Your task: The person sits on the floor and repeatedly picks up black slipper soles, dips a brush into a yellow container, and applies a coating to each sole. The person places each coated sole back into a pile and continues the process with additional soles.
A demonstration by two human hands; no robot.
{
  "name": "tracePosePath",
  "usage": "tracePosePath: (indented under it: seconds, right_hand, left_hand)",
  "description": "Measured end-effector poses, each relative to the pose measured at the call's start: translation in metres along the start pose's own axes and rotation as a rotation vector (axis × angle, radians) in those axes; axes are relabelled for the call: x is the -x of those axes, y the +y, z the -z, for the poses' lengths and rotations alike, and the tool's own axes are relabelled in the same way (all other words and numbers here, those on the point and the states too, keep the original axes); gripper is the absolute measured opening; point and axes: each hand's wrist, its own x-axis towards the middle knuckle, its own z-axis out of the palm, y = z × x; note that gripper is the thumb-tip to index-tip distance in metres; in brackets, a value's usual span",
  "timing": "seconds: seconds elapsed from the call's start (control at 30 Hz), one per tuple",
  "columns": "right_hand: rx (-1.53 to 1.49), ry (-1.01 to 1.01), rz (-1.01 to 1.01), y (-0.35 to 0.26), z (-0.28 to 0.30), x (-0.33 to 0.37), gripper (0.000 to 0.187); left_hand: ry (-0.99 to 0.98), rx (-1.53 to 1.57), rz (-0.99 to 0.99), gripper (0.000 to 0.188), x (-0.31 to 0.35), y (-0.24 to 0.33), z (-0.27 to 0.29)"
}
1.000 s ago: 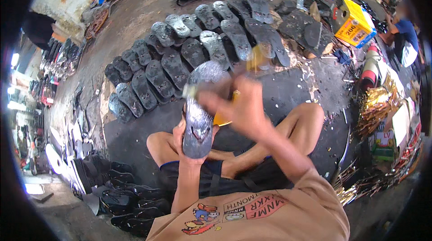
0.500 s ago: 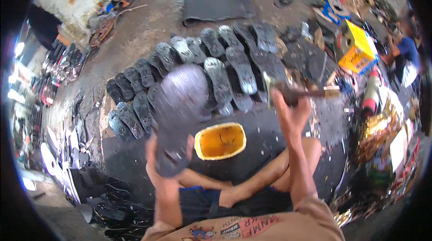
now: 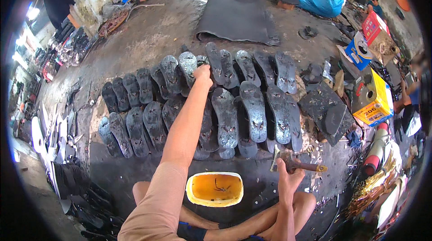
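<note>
My left hand (image 3: 203,75) reaches far forward into the back row of dark flip-flops. Its fingers are closed on a flip-flop (image 3: 201,59) that the hand mostly covers, between a grey-speckled flip-flop (image 3: 187,64) and a black one (image 3: 215,64). Low on the right, my right hand (image 3: 290,179) is wrapped round a hammer (image 3: 306,166), whose wooden handle points right and whose head lies toward the front row. Between my arms stands a yellow tub (image 3: 191,191) of amber liquid with a dark thing in it.
Two rows of flip-flops cross the floor, with a front-row pair (image 3: 254,112) near the hammer. A folded dark sheet (image 3: 236,18) lies beyond. On the right are flat black pieces (image 3: 328,112) and a yellow box (image 3: 375,99). More black footwear (image 3: 92,198) is heaped at left.
My left hand has gone from near my lap, where it held a flip-flop, out to the back row. The right hand with the hammer is lower in view. The view has shifted.
</note>
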Motion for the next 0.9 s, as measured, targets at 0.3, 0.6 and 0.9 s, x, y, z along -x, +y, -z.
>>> tracePosePath:
  seconds: [0.3,0.6,0.9]
  right_hand:
    - [-0.094,-0.007,-0.074,0.002,0.004,0.009,0.037]
    - [0.099,-0.251,0.320,-0.085,-0.016,0.095,0.030]
    - [0.650,-0.573,0.655,-0.020,-0.043,0.135,0.021]
  left_hand:
    - [-0.120,-0.622,-0.304,0.035,0.356,0.108,0.167]
    - [1.242,-1.846,0.381,0.046,0.590,0.088,0.640]
    - [1.124,-1.661,0.058,0.041,0.596,0.058,0.653]
